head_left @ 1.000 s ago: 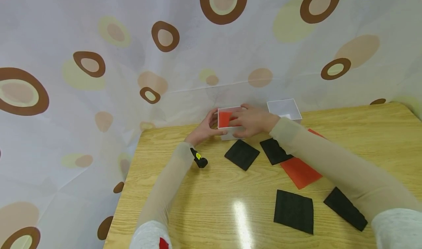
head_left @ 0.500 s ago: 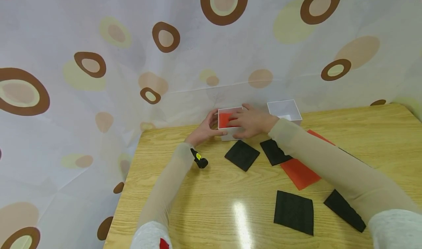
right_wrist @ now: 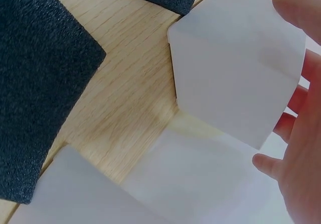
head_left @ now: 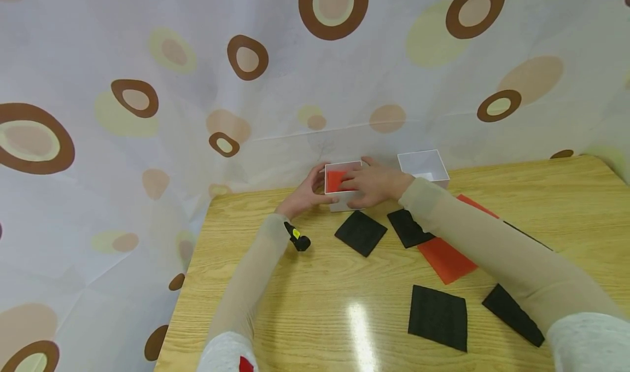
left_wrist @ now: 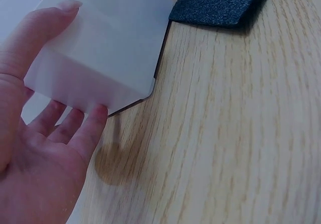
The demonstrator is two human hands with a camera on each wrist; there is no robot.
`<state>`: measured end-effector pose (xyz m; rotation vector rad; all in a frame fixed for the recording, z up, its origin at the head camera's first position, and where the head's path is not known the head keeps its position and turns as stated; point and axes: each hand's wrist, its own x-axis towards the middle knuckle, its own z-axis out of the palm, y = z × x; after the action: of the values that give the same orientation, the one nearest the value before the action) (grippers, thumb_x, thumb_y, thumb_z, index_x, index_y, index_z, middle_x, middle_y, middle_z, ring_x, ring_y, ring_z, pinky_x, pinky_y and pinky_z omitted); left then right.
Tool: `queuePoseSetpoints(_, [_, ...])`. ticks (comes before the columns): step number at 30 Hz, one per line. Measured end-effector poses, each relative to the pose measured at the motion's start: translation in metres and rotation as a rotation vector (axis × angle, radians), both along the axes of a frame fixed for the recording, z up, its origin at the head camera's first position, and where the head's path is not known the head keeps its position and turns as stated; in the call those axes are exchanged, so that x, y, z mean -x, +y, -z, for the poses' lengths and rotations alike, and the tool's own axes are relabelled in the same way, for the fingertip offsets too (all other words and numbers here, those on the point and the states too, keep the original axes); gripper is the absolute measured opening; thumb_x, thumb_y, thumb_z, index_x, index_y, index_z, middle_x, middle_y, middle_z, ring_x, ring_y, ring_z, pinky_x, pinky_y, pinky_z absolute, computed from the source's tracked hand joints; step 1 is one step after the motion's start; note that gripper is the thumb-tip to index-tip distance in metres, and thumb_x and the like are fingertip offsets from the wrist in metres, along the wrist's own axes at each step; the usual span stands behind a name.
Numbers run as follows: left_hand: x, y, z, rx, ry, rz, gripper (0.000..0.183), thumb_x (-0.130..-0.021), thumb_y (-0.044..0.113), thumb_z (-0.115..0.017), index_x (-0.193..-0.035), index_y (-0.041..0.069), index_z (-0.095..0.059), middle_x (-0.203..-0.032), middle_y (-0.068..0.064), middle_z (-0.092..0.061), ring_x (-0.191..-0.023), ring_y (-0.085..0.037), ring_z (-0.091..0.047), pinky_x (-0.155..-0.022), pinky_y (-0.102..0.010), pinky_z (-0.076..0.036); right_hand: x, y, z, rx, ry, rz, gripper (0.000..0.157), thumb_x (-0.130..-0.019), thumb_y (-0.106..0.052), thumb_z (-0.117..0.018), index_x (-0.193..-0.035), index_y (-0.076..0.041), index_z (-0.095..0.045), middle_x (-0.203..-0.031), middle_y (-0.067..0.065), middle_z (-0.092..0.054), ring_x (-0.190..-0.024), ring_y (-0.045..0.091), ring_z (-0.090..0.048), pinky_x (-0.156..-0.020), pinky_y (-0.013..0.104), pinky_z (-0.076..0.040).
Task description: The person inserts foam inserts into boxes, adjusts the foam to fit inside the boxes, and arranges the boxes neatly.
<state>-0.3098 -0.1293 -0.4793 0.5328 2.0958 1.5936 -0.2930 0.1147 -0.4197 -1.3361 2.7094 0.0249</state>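
Note:
A small white open-topped box (head_left: 344, 202) stands at the back of the table by the curtain. My left hand (head_left: 301, 198) grips its left side, thumb on the near wall, fingers round the far side; the left wrist view shows the white box (left_wrist: 108, 38) between thumb and fingers. A red piece like felt (head_left: 334, 181) lies inside the box. From the right, my right hand (head_left: 374, 183) reaches over the rim with some fingers inside at the red piece. Its thumb (right_wrist: 301, 10) lies on the near wall outside. Its inside fingertips are partly hidden.
Another white open box (head_left: 424, 163) stands to the right. Several black felt-like pieces lie about the wooden table (head_left: 295, 306), one black square (head_left: 361, 232) just before the held box. A red sheet (head_left: 445, 260) lies partly under the right forearm.

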Motion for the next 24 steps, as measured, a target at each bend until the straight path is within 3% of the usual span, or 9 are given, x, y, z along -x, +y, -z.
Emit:
queuePoseSetpoints(6, [0.001, -0.001, 0.001, -0.005, -0.005, 0.000, 0.096, -0.094, 0.006, -0.077, -0.165, 0.030, -0.016, -0.168, -0.002, -0.030, -0.155, -0.022, -0.028, -0.122, -0.043, -0.034, -0.001, 0.004, -0.003, 0.040, -0.014, -0.003, 0.048, -0.099, -0.044, -0.064, -0.139, -0.017, -0.065, -0.142, 0.008, -0.062, -0.138, 0.034, -0.051, -0.119, 0.071, -0.022])
queuePoseSetpoints(12, [0.002, -0.001, 0.002, -0.004, -0.012, -0.001, 0.098, -0.094, 0.007, -0.077, -0.166, 0.027, -0.014, -0.168, -0.003, -0.029, -0.156, -0.024, -0.028, -0.122, -0.045, -0.033, -0.004, 0.013, -0.011, 0.094, 0.013, -0.004, 0.044, -0.099, -0.042, -0.065, -0.135, -0.016, -0.068, -0.142, 0.010, -0.062, -0.135, 0.033, -0.055, -0.117, 0.067, -0.030])
queuePoseSetpoints(24, [0.000, 0.000, 0.001, -0.021, -0.016, 0.001, 0.097, -0.094, 0.006, -0.077, -0.166, 0.026, -0.014, -0.167, -0.002, -0.031, -0.155, -0.021, -0.030, -0.122, -0.041, -0.033, -0.022, 0.042, -0.028, 0.214, 0.054, -0.072, 0.040, -0.101, -0.032, -0.068, -0.134, -0.010, -0.068, -0.134, 0.013, -0.066, -0.125, 0.037, -0.060, -0.110, 0.059, -0.043])
